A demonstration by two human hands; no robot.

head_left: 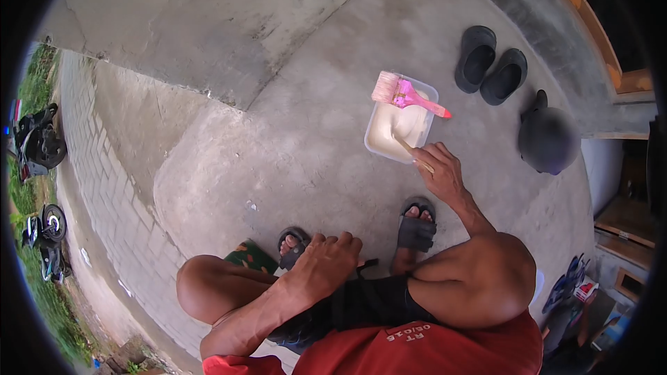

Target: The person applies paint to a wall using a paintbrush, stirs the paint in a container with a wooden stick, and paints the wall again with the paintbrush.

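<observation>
Right hand point(442, 169): gripping a thin, pale wooden stick point(402, 144) between closed fingers.
Left hand point(325, 262): curling its fingers inward, leaving any grip impossible to tell.
Stick: dipping into cream-coloured liquid point(384, 125).
Shallow, translucent plastic tub point(367, 140): sitting just ahead of the right hand on grey concrete floor point(299, 160), holding the liquid.
Flat, pink-handled brush with pale bristles point(405, 94): lying across the tub, beyond the right hand.

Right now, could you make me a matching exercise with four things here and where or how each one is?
1. Pink brush
2. Stick
3. Plastic tub
4. Black clogs

A. held in the right hand
B. standing side by side
C. resting across the tub
D. containing a pale mixture

Pairs: 1-C, 2-A, 3-D, 4-B
</observation>
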